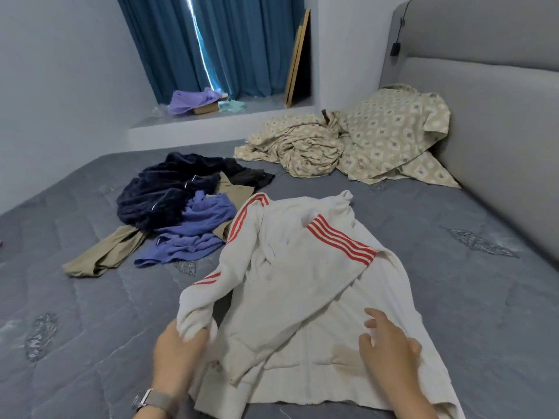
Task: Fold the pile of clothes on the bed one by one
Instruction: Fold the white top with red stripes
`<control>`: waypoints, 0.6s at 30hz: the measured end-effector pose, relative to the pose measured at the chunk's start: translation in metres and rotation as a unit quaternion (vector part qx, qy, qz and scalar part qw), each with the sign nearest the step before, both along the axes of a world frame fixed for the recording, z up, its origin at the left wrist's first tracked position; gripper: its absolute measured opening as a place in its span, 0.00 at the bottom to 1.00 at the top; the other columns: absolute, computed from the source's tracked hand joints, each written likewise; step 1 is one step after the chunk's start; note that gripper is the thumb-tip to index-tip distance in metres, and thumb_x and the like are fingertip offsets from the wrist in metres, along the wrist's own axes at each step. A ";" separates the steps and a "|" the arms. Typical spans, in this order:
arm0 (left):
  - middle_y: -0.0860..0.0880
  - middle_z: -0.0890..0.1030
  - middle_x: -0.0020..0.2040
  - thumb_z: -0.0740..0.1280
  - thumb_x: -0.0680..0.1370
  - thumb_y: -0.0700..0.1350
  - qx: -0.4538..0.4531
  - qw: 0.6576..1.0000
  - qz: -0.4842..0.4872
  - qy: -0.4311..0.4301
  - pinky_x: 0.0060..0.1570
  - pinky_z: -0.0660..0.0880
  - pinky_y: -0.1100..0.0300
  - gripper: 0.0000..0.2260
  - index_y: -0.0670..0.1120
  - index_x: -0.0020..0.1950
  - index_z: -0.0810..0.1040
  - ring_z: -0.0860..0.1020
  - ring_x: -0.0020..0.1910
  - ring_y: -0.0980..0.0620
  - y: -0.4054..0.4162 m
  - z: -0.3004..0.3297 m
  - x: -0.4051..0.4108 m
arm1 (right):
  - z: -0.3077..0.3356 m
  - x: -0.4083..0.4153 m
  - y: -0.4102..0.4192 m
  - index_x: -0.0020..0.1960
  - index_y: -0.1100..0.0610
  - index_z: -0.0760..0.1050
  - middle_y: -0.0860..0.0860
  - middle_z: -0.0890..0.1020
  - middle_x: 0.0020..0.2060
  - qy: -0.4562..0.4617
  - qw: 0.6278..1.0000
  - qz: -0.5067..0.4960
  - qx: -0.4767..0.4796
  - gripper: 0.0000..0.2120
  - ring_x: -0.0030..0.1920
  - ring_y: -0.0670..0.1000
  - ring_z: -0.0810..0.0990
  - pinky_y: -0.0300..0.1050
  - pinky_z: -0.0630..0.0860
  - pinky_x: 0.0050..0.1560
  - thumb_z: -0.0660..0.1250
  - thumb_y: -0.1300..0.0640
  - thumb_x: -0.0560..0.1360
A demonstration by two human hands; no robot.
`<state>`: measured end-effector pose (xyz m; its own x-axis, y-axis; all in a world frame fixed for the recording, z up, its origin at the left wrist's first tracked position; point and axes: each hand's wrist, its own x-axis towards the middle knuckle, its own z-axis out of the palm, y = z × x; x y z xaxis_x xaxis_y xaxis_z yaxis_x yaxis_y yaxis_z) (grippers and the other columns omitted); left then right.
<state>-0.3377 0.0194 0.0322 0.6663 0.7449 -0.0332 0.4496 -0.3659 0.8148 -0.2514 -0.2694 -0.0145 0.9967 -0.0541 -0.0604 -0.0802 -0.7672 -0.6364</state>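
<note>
Bed (423, 297): grey quilted cover, unfolded pile (178, 213) at far left, well apart from the work area. White jacket with red stripes (302, 267) is laid flat mid-bed, hem nearest. Step judged: left sleeve (211, 297) to be folded across the body. Sleeve should be kept taut and laid parallel to the side seam, body pinned so it isn't dragged. Left hand (178, 349) is clenched round the sleeve cuff. Right hand (390, 346) is released, fingers spread, resting on the jacket's lower front.
</note>
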 end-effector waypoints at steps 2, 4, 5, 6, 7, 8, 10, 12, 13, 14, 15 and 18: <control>0.47 0.80 0.36 0.67 0.69 0.43 0.036 0.996 -0.084 -0.022 0.40 0.73 0.52 0.03 0.45 0.40 0.75 0.76 0.38 0.45 -0.038 0.023 0.013 | 0.015 -0.001 0.009 0.59 0.48 0.73 0.47 0.82 0.51 0.039 0.974 0.020 0.221 0.13 0.53 0.49 0.79 0.36 0.70 0.48 0.66 0.58 0.76; 0.50 0.79 0.41 0.67 0.68 0.46 0.070 0.970 -0.227 -0.048 0.42 0.73 0.56 0.09 0.48 0.46 0.73 0.77 0.42 0.50 -0.079 0.034 0.023 | 0.034 -0.005 0.017 0.55 0.50 0.77 0.51 0.84 0.49 0.154 0.896 0.042 0.415 0.07 0.53 0.52 0.81 0.44 0.78 0.51 0.66 0.53 0.78; 0.53 0.78 0.44 0.68 0.67 0.50 0.109 0.942 -0.315 -0.045 0.43 0.74 0.57 0.12 0.50 0.48 0.72 0.77 0.45 0.54 -0.100 0.037 0.025 | 0.038 -0.007 0.018 0.56 0.51 0.78 0.53 0.84 0.50 0.225 0.829 0.052 0.510 0.10 0.53 0.54 0.81 0.54 0.79 0.54 0.64 0.48 0.78; 0.55 0.77 0.47 0.68 0.68 0.54 0.164 0.904 -0.395 -0.016 0.44 0.72 0.58 0.13 0.53 0.50 0.71 0.75 0.46 0.56 -0.120 0.040 0.027 | 0.039 -0.008 0.015 0.56 0.52 0.80 0.55 0.84 0.51 0.284 0.759 0.059 0.582 0.15 0.53 0.58 0.81 0.62 0.76 0.56 0.63 0.44 0.78; 0.56 0.76 0.48 0.68 0.69 0.59 0.223 0.863 -0.453 0.025 0.44 0.71 0.58 0.16 0.54 0.51 0.71 0.74 0.48 0.56 -0.137 0.040 0.029 | 0.040 -0.010 0.011 0.56 0.54 0.81 0.57 0.84 0.50 0.320 0.713 0.060 0.622 0.20 0.52 0.61 0.81 0.65 0.75 0.56 0.65 0.40 0.75; 0.55 0.75 0.48 0.67 0.69 0.63 0.274 0.829 -0.483 0.060 0.44 0.69 0.59 0.18 0.54 0.51 0.72 0.74 0.48 0.55 -0.151 0.039 0.030 | 0.039 -0.009 0.008 0.55 0.57 0.81 0.59 0.84 0.48 0.324 0.694 0.076 0.638 0.25 0.50 0.62 0.81 0.63 0.76 0.55 0.71 0.38 0.69; 0.55 0.76 0.47 0.64 0.68 0.66 0.277 0.844 -0.456 0.050 0.44 0.70 0.60 0.19 0.55 0.50 0.74 0.74 0.48 0.56 -0.164 0.032 0.034 | 0.033 -0.009 0.003 0.57 0.59 0.78 0.57 0.85 0.42 0.297 0.710 0.080 0.634 0.39 0.44 0.57 0.83 0.54 0.77 0.47 0.83 0.43 0.52; 0.57 0.78 0.43 0.61 0.69 0.63 0.200 0.903 -0.380 -0.017 0.45 0.73 0.61 0.16 0.55 0.45 0.79 0.75 0.45 0.59 -0.160 0.022 0.047 | 0.025 -0.002 -0.005 0.63 0.59 0.74 0.57 0.82 0.34 0.288 0.744 0.013 0.603 0.36 0.32 0.54 0.81 0.45 0.74 0.35 0.81 0.57 0.57; 0.57 0.79 0.41 0.61 0.69 0.61 0.146 0.931 -0.331 -0.053 0.44 0.73 0.61 0.13 0.55 0.41 0.80 0.76 0.43 0.59 -0.153 0.016 0.059 | 0.029 0.000 -0.011 0.65 0.58 0.71 0.57 0.79 0.32 0.288 0.771 0.014 0.567 0.31 0.29 0.54 0.78 0.43 0.71 0.30 0.76 0.62 0.64; 0.57 0.79 0.41 0.61 0.69 0.58 0.096 0.952 -0.280 -0.081 0.42 0.73 0.62 0.11 0.55 0.40 0.79 0.76 0.42 0.58 -0.143 0.009 0.074 | 0.028 0.006 -0.018 0.64 0.57 0.71 0.58 0.77 0.32 0.278 0.783 0.021 0.556 0.26 0.28 0.54 0.76 0.42 0.70 0.28 0.73 0.64 0.68; 0.56 0.80 0.43 0.63 0.71 0.55 0.064 0.965 -0.236 -0.092 0.42 0.72 0.63 0.07 0.56 0.44 0.79 0.77 0.42 0.57 -0.132 0.003 0.091 | 0.028 0.011 -0.021 0.61 0.57 0.73 0.57 0.77 0.34 0.266 0.803 0.010 0.533 0.21 0.31 0.55 0.76 0.43 0.70 0.29 0.71 0.62 0.69; 0.49 0.75 0.59 0.62 0.77 0.42 0.162 0.964 -0.210 0.008 0.49 0.74 0.60 0.16 0.53 0.63 0.72 0.76 0.50 0.54 -0.098 -0.012 0.146 | 0.001 0.024 -0.023 0.49 0.57 0.74 0.52 0.76 0.44 0.319 0.860 0.073 0.391 0.11 0.47 0.54 0.75 0.45 0.69 0.48 0.67 0.51 0.73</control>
